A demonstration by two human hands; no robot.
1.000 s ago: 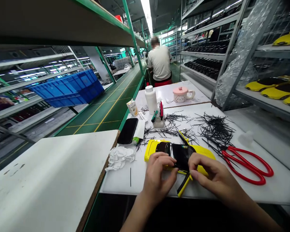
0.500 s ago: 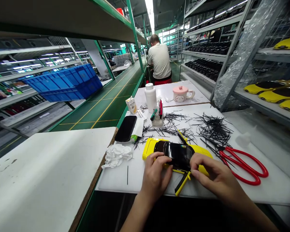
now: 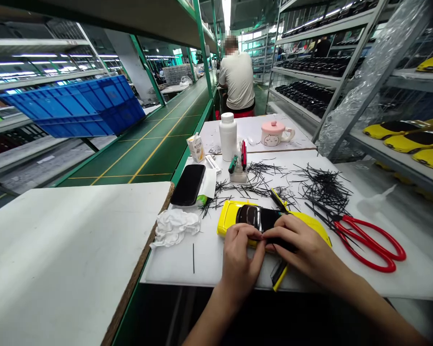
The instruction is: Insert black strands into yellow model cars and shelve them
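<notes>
A yellow toy car (image 3: pixel 228 218) with a black roof lies on the white worktop, its nose to the right. Its near door (image 3: pixel 280 279) and far door (image 3: pixel 278 199) stand swung out. My left hand (image 3: pixel 240 254) is at the car's near side, thumb and fingertips pinched together by the door opening. My right hand (image 3: pixel 303 242) reaches over the roof and near side, its fingertips closed and meeting those of the left. Whatever the fingertips hold is too small or hidden to make out. Right of the car lie red-handled scissors (image 3: pixel 373 242).
Thin black strips (image 3: pixel 323 187) lie in heaps behind the car. Around them are a phone (image 3: pixel 188 185), crumpled tissue (image 3: pixel 175 226), a white bottle (image 3: pixel 228 137), a pen holder (image 3: pixel 238 177) and a pink-lidded mug (image 3: pixel 273 133). A co-worker (image 3: pixel 237 79) sits ahead, beside the green conveyor (image 3: pixel 159 139).
My right hand has moved left along the car's near side, and its fingertips now meet my left hand's. The left fingers have closed together. The view has shifted slightly.
</notes>
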